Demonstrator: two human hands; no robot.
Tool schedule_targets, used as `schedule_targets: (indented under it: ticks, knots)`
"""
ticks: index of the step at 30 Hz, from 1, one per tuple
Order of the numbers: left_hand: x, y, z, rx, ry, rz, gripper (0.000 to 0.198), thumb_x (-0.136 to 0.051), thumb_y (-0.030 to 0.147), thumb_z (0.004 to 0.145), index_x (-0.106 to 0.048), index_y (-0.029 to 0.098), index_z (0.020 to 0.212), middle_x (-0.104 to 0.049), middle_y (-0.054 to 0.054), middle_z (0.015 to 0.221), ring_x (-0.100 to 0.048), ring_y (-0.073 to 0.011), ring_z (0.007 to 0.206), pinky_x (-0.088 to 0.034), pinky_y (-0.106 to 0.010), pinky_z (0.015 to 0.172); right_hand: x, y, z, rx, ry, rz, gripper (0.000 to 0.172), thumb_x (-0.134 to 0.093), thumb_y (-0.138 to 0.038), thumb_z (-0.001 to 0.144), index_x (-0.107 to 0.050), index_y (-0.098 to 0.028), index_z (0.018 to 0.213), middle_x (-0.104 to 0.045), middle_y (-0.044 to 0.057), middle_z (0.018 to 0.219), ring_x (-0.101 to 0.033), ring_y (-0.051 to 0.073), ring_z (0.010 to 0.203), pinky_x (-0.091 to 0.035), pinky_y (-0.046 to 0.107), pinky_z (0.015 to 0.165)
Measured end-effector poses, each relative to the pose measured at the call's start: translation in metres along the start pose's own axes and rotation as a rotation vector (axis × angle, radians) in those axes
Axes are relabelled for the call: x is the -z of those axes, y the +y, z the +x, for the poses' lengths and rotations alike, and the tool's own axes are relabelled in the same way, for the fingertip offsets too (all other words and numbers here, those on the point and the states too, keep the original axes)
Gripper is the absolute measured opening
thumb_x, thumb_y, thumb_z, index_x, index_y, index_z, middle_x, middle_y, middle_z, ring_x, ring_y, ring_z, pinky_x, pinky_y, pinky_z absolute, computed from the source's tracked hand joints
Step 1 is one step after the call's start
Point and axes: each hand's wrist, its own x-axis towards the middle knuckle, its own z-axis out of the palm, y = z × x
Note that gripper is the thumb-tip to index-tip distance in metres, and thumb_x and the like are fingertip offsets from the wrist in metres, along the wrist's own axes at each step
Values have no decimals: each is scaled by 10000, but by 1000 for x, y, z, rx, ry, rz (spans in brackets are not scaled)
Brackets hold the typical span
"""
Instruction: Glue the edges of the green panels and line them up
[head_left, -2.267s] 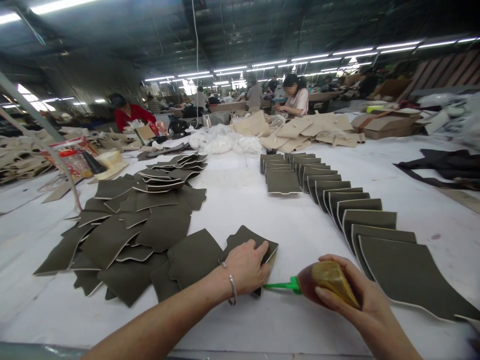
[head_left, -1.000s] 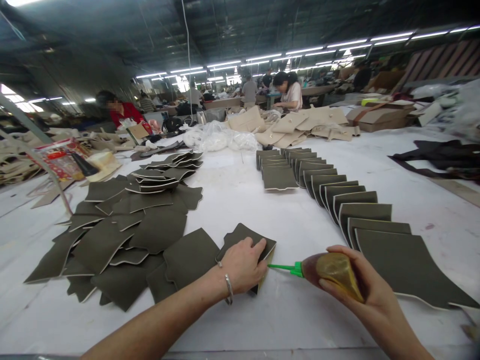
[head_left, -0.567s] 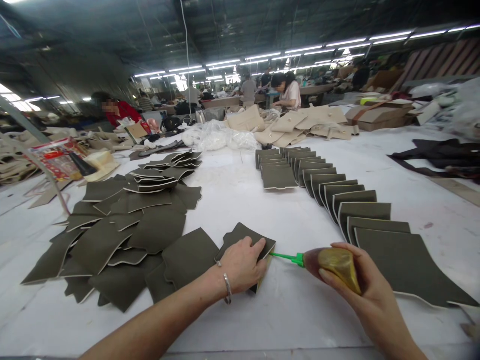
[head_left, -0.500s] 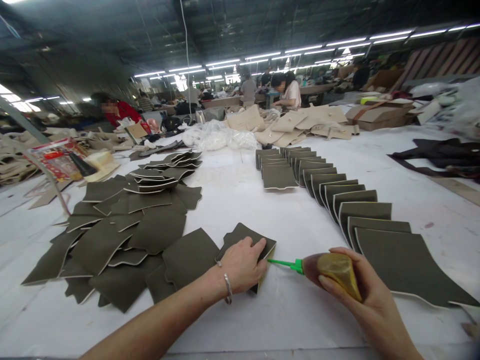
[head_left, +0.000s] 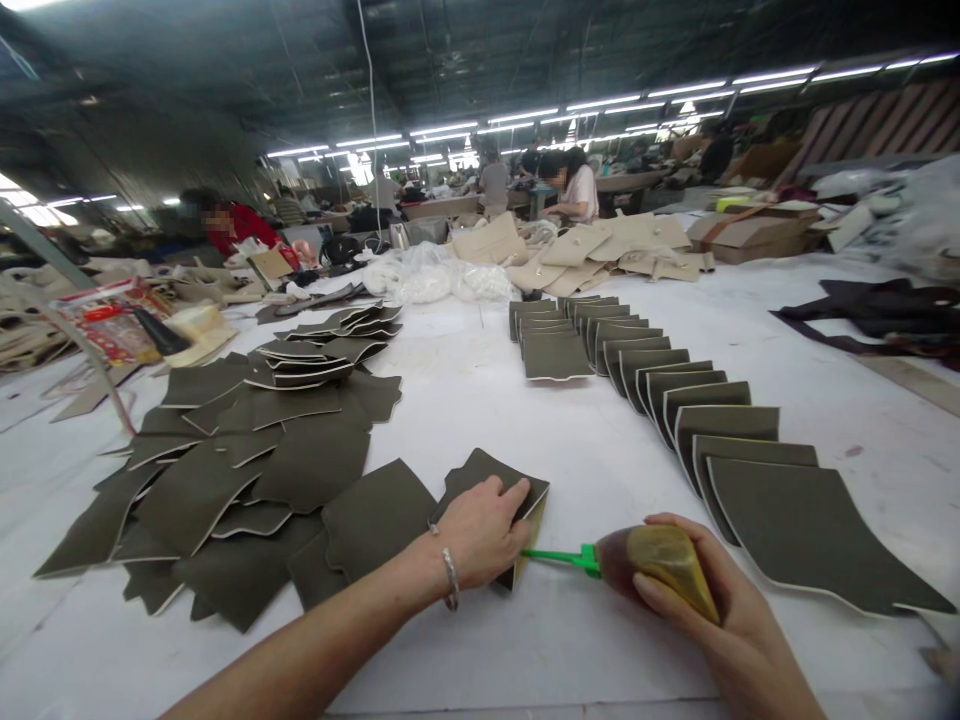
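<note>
My left hand (head_left: 484,530), with a bracelet at the wrist, grips a dark olive leather-like piece (head_left: 480,470) on the table, its index finger stretched along the top. The piece's right edge shows a yellowish underside; part of the piece is hidden under the hand. My right hand (head_left: 712,590) is wrapped round a squeeze bottle (head_left: 660,565) of amber-brown liquid, tilted onto its side. Its thin green nozzle (head_left: 559,557) points left, with the tip at the piece's edge close to my left fingers. Another olive piece (head_left: 382,520) lies just left of the held one.
A loose heap of olive pieces (head_left: 247,450) covers the left of the white table (head_left: 450,390). On the right, overlapping pieces stand in a curved row (head_left: 705,420). Clear plastic bags (head_left: 427,275), beige panels (head_left: 570,245) and a cardboard box (head_left: 750,235) lie behind. Co-workers are farther back.
My right hand has moved the bottle slightly down and left, so the nozzle tip sits lower along the piece's edge. My left hand keeps its hold in about the same place.
</note>
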Motion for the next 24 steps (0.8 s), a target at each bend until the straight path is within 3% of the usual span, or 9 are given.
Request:
schedule_targets:
  ticks: [12,15,20,24]
  knots:
    - [-1,-2,2,-24,4,0,507,-337,305,918,-454,221,1404,-588,-89,1002,-608,-247,908,-478,-340,776,9,1,34,111,118,-110,539,-769,-513,733,-545,-270,1158,-633,18,1014,-618,255,897,-486,319,784]
    - [-2,-2,3,-17,-9,-7,498,-344,301,913,-470,229,1389,-587,-84,994,-608,-244,911,-476,-335,780,9,5,27,88,76,-108,537,-761,-520,740,-546,-263,1160,-644,24,1008,-627,260,878,-494,321,768]
    - [-1,-3,3,-3,-15,-18,522,-347,308,913,-444,218,1418,-592,-94,1037,-612,-249,932,-476,-342,806,9,10,18,-53,-110,82,510,-726,-511,787,-533,-238,1172,-667,64,1028,-637,302,951,-510,369,833]
    - [0,-3,2,-16,-4,-37,523,-344,312,910,-449,216,1414,-600,-95,1024,-617,-257,931,-481,-348,799,6,7,26,-58,-29,117,538,-732,-528,774,-526,-231,1173,-666,68,1035,-632,304,948,-505,397,842]
